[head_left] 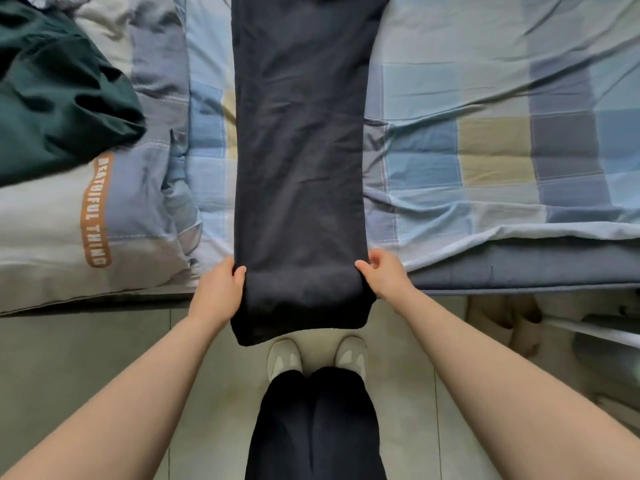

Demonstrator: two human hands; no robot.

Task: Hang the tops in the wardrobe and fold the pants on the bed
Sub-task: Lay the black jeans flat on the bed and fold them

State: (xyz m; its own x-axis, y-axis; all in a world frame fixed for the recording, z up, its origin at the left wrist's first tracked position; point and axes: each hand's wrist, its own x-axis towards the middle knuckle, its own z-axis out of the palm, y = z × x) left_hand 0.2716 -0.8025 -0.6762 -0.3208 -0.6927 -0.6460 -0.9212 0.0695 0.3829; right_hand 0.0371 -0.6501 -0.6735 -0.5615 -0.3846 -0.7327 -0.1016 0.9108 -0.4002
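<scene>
Head view, left hand (218, 292) and right hand (384, 275) pinching dark pants (299, 150) edges

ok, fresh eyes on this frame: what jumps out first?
The long dark pants laid lengthwise up the middle of the checked bed, their near end hanging over the edge. The left hand and right hand each pinch a side of that end. A crumpled dark green garment lies on the bed at far left.
</scene>
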